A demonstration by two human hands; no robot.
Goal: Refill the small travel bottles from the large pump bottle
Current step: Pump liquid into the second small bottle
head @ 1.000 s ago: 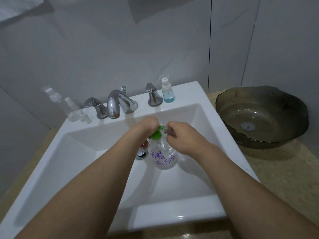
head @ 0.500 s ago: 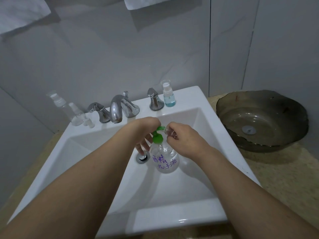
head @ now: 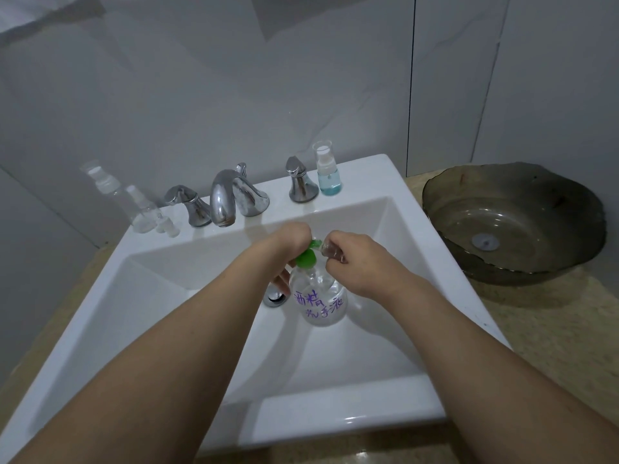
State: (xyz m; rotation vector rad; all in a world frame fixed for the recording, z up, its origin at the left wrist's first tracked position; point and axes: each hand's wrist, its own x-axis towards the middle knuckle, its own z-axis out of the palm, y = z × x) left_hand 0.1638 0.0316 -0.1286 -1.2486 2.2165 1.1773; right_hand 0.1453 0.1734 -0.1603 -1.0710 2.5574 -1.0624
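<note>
A large clear pump bottle with a green pump head and purple handwriting stands inside the white sink. My left hand rests on the pump head, fingers curled down over it. My right hand grips a small clear travel bottle, its mouth held against the green nozzle. A small bottle with blue liquid stands on the sink's back rim at the right. Two clear spray bottles and a loose small cap stand at the back left.
A chrome faucet with two handles sits on the back rim, and a chrome drain lies beside the pump bottle. A dark glass basin rests on the beige counter at the right. Grey wall panels stand behind.
The view shifted slightly downward on the scene. My left hand's fingers lifted a little off the pump head half a second ago and now press down over it again; the right hand stays at the nozzle.
</note>
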